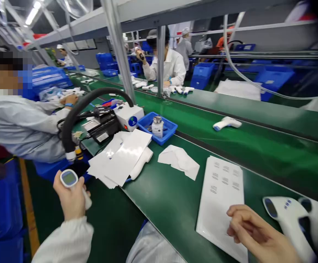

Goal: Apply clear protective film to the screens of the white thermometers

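My left hand (70, 199) is closed round a white handheld thermometer (70, 180), held off the left edge of the green bench with its small screen facing up. My right hand (253, 233) rests with curled fingers on the lower corner of a white label sheet (220, 193) lying on the bench; whether it pinches anything I cannot make out. Two more white thermometers (293, 219) lie just right of that hand.
A stack of white sheets (122, 157) and loose paper (179, 160) lie further up the bench. A blue tray (159, 128) holds a small bottle. A thermometer (227, 123) sits on the green conveyor (257, 146). A co-worker (19, 120) sits left; another person (170, 64) works opposite.
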Demonstrator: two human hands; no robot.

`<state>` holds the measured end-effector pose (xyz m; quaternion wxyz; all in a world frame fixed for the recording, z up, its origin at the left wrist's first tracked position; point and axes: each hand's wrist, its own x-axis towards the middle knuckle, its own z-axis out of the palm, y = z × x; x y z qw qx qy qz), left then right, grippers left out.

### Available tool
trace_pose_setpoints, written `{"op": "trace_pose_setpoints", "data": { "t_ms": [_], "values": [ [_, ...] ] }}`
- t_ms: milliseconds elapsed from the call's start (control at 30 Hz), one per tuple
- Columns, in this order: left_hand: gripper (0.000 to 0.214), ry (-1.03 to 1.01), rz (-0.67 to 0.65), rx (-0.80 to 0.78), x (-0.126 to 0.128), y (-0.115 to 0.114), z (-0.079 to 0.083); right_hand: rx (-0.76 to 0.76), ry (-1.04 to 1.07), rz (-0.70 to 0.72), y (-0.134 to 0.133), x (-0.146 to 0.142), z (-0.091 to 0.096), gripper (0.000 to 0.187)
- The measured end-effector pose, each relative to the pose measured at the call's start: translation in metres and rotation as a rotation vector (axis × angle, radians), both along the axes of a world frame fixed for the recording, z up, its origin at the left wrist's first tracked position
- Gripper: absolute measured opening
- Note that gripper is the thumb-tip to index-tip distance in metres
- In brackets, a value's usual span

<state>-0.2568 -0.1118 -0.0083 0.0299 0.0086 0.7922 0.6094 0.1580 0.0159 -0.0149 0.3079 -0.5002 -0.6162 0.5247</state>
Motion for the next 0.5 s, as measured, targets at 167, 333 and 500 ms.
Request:
{"op": "trace_pose_setpoints", "data": {
  "t_ms": [167, 333, 500],
  "values": [
    [0.082, -0.411, -0.668, 0.166, 0.140, 0.030, 0.010, 0.007, -0.017, 0.146, -0.007, -0.019, 0.026, 0.014],
    [0.071, -0.739, -1.210, 0.272, 0.240, 0.082, 0.003, -0.078, 0.010, 0.229, -0.025, -0.024, 0.040, 0.014],
    [0.065, -0.783, -1.439, 0.382, 0.272, 0.104, -0.012, 0.003, 0.020, 0.139, -0.031, -0.014, 0.035, 0.015]
  ]
}}
